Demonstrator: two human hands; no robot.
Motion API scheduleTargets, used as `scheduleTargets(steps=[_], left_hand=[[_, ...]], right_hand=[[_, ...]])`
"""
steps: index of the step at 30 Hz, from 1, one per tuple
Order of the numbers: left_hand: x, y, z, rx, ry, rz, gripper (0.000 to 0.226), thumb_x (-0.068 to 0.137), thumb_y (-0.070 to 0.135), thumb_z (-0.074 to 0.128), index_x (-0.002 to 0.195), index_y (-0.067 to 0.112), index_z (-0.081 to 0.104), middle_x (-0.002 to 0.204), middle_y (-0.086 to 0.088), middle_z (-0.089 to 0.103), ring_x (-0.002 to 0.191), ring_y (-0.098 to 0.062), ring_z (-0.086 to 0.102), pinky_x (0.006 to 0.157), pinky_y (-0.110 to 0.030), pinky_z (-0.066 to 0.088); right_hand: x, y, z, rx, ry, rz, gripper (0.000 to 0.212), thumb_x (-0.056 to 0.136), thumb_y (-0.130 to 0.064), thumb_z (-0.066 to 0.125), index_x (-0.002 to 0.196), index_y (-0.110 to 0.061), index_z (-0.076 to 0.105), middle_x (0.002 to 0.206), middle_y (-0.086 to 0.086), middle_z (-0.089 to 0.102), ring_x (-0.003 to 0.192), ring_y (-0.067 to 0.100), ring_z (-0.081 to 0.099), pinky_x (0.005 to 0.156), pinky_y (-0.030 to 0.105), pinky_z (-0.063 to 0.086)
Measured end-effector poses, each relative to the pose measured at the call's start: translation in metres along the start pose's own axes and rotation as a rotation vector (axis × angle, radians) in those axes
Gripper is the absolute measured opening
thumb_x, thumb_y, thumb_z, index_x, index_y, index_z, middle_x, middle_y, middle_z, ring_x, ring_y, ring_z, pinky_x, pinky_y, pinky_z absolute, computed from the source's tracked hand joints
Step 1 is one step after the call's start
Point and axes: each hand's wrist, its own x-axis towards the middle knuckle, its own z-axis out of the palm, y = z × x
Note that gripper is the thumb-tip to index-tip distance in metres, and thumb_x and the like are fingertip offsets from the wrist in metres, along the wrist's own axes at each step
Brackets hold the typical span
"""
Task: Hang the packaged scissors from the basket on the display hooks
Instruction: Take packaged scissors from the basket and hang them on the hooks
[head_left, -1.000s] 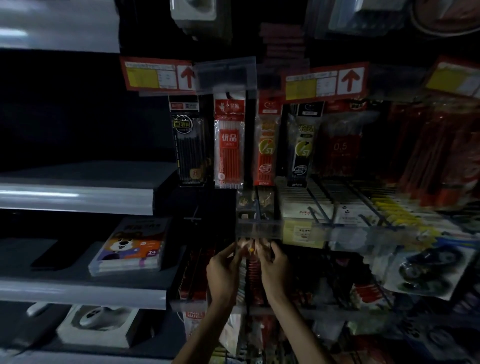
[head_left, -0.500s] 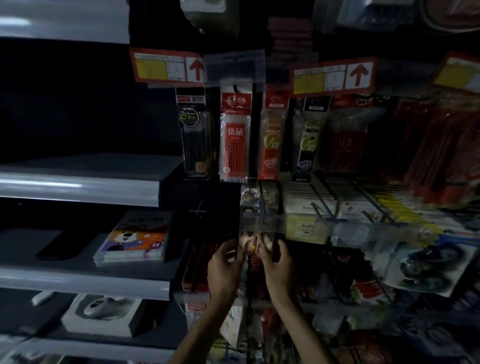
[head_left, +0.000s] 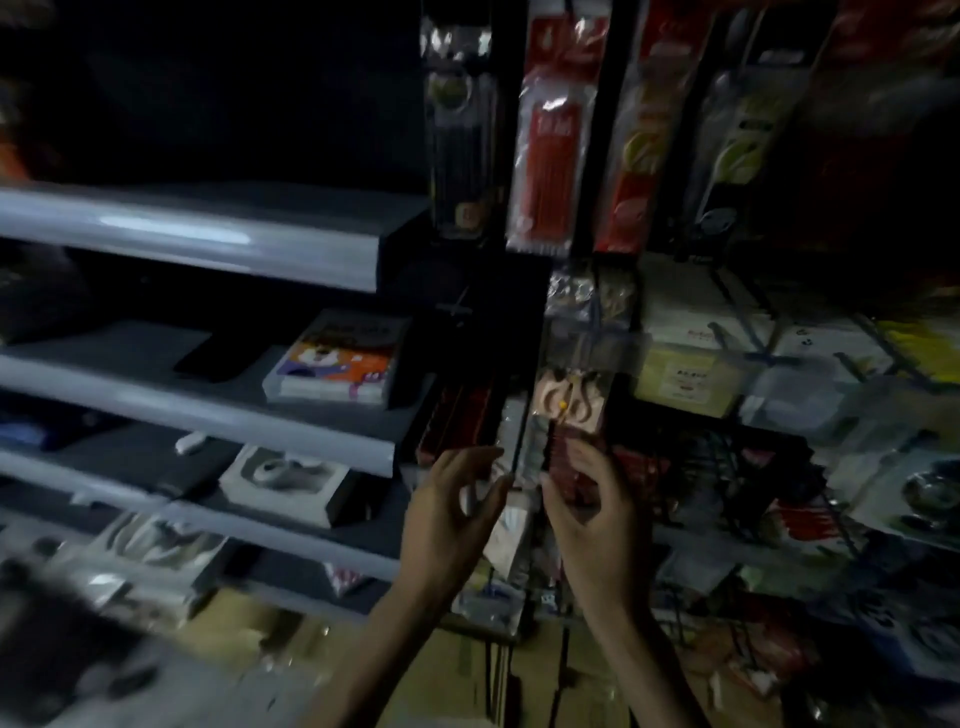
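Grip's loose on both the left hand (head_left: 457, 499) and the right hand (head_left: 589, 501), fingers half-curled, nothing in them. The scissors pack (head_left: 570, 402) hangs just above, under the clear price strip (head_left: 597, 345), so that one looks done. Next I'd guess: down to the basket (out of shot) for another.

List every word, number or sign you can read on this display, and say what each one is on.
No text can be read: the picture is dark and blurred.
Red pack: white characters, too blurred to read.
Orange pack: round logo, unreadable.
Book: cover title blurred.
Yellow label: red print too small to read.
White box: red lettering blurred.
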Motion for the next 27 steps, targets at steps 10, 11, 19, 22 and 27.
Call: scheduleTargets(steps=[10, 11, 19, 22, 27], left_hand=[[-0.147, -0.001, -0.073, 0.518, 0.178, -0.304, 0.036, 0.098, 0.039, 0.066, 0.132, 0.028, 0.068, 0.131, 0.008, 0.066, 0.117, -0.014, 0.065, 0.089, -0.033, 0.059], [-0.166, -0.005, -0.079, 0.558, 0.193, -0.368, 0.036, 0.098, 0.039, 0.067, 0.132, 0.030, 0.067, 0.131, 0.010, 0.065, 0.118, -0.012, 0.064, 0.089, -0.032, 0.059], [-0.313, -0.010, -0.121, 0.644, 0.394, -0.856, 0.041, 0.098, 0.044, 0.069, 0.138, 0.036, 0.061, 0.132, 0.016, 0.063, 0.118, -0.007, 0.062, 0.091, -0.033, 0.056], [-0.362, -0.020, -0.141, 0.682, 0.461, -0.987, 0.044, 0.096, 0.046, 0.068, 0.136, 0.029, 0.064, 0.128, 0.008, 0.066, 0.114, -0.016, 0.066, 0.089, -0.037, 0.057], [-0.436, -0.052, -0.186, 0.661, 0.430, -1.204, 0.070, 0.087, 0.067, 0.037, 0.140, 0.028, 0.060, 0.132, 0.002, 0.064, 0.115, -0.023, 0.065, 0.091, -0.041, 0.056]], right_hand=[[-0.073, -0.004, 0.045, 0.118, -0.701, -0.089, 0.042, 0.093, -0.045, 0.070, 0.133, -0.035, 0.061, 0.129, -0.020, 0.060, 0.114, -0.012, 0.052, 0.090, 0.008, 0.044], [-0.084, -0.003, 0.053, 0.130, -0.765, -0.089, 0.043, 0.092, -0.047, 0.070, 0.133, -0.036, 0.061, 0.129, -0.020, 0.061, 0.116, -0.007, 0.054, 0.092, 0.015, 0.048], [-0.176, -0.019, 0.121, 0.094, -1.213, -0.314, 0.048, 0.088, -0.051, 0.072, 0.131, -0.031, 0.062, 0.129, -0.014, 0.061, 0.120, 0.008, 0.059, 0.097, 0.032, 0.054], [-0.214, -0.036, 0.152, 0.029, -1.364, -0.443, 0.056, 0.088, -0.056, 0.070, 0.136, -0.028, 0.059, 0.134, -0.009, 0.059, 0.123, 0.014, 0.059, 0.101, 0.036, 0.052], [-0.285, -0.078, 0.209, -0.152, -1.601, -0.598, 0.071, 0.087, -0.061, 0.068, 0.146, -0.026, 0.051, 0.145, -0.002, 0.053, 0.132, 0.020, 0.053, 0.109, 0.037, 0.045]])
